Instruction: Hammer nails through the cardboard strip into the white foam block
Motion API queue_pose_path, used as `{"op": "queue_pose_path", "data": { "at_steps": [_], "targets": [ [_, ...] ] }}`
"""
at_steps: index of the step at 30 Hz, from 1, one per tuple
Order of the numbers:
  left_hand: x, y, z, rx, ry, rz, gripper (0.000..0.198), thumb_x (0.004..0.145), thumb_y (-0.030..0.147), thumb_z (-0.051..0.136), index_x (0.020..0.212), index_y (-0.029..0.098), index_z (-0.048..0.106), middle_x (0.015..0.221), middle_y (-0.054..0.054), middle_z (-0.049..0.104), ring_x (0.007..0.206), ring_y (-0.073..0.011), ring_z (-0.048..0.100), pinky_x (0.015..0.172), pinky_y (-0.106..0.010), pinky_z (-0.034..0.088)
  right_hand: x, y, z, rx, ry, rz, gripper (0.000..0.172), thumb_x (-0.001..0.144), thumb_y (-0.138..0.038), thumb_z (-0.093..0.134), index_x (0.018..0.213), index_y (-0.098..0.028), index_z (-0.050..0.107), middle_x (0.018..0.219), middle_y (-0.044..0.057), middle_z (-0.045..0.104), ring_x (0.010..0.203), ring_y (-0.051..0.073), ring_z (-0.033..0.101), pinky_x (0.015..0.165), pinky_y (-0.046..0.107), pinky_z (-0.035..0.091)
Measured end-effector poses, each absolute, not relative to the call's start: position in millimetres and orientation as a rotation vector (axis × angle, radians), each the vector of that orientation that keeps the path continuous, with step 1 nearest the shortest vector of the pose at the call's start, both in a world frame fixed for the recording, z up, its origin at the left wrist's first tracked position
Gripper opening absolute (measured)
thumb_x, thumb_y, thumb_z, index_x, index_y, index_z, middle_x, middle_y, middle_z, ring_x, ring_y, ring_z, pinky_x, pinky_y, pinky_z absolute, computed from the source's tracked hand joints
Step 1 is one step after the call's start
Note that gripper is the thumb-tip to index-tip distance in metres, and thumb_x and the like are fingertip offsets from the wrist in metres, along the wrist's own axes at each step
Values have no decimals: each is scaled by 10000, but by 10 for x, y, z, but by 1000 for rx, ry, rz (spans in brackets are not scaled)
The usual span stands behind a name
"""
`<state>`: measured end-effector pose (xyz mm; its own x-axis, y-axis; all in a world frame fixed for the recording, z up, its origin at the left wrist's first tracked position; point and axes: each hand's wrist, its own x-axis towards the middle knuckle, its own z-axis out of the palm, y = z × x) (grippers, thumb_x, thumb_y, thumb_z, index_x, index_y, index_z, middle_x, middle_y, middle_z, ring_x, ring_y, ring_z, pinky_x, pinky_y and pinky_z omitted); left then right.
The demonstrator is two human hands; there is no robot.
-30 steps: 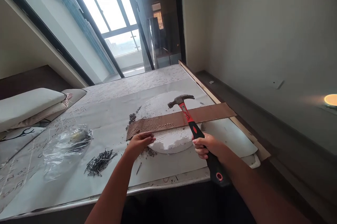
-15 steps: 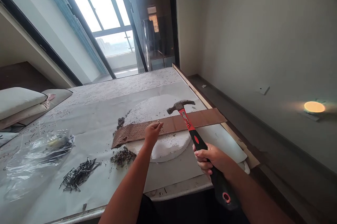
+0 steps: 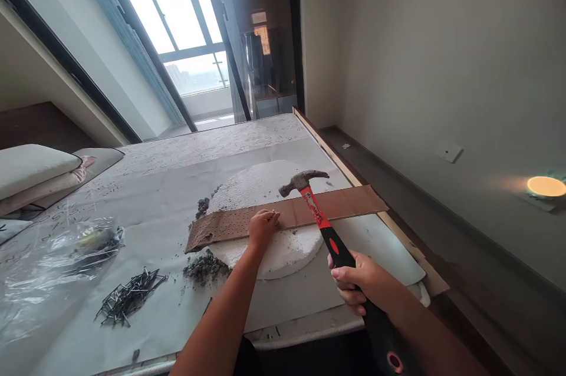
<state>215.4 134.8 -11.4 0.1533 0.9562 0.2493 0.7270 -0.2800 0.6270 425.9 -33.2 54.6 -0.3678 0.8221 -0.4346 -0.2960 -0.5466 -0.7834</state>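
Note:
My right hand (image 3: 358, 282) is wrapped round the black and red handle of a claw hammer (image 3: 316, 205), whose dark metal head is raised over the brown board (image 3: 329, 204). My left hand (image 3: 263, 228) rests at the board, thumb and fingers pinched on a small nail (image 3: 273, 211), mostly hidden by the fingers. Rows of small holes mark the board's left part, and its left end has a broken spot. Beneath the board lies a round white foam slab (image 3: 292, 249).
A pile of loose nails (image 3: 130, 296) lies at the lower left, near a clear plastic bag (image 3: 66, 270). Grey crumbly rubble (image 3: 206, 265) sits by the board's left end. Folded bedding (image 3: 38, 175) is at far left; a wooden edge strip (image 3: 327, 146) runs along the right.
My left hand has shifted slightly right along the board with the nail. The hammer stays raised in my right hand, and the view has turned a little.

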Motion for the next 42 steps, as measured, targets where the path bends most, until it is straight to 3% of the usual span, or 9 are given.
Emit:
{"op": "queue_pose_path", "data": {
  "at_steps": [20,27,33,38,42],
  "targets": [
    [2148,1363,-156,2106,1644,890,352,805,369,497,536,167,596,673,-25,576,621,-122,506,598,-235,324,4185,-371,580,-1165,-868,1911,266,639,-303,585,797,-230,384,456,-141,286,347,34,244,345,173,256],
    [2200,1313,-144,2156,1713,841,360,820,352,502,529,165,602,600,-15,563,604,-120,496,578,-230,296,4159,-433,550,-1509,-1254,1579,179,719,-343,482,836,-218,428,388,-135,245,323,77,252,370,222,276],
    [2212,1287,-153,2145,1765,819,314,817,315,524,565,163,633,616,-17,587,618,-117,504,570,-229,282,4093,-505,619,-1745,-1560,1115,149,770,-310,429,839,-203,507,534,-56,374,472,119,371,484,248,308],
    [2211,1255,-121,2154,1812,740,322,825,310,510,573,162,646,631,-23,591,605,-118,499,552,-235,261,4051,-464,572,-1812,-1675,1193,95,765,-225,416,795,-194,499,571,-25,445,507,135,414,492,250,302],
    [2206,1241,-113,2149,1808,694,315,823,311,509,591,166,664,662,-28,602,630,-125,517,555,-239,262,4083,-491,574,-1820,-1715,1080,137,778,-262,418,847,-195,516,580,-20,467,509,143,415,484,253,283]
  ]
}}
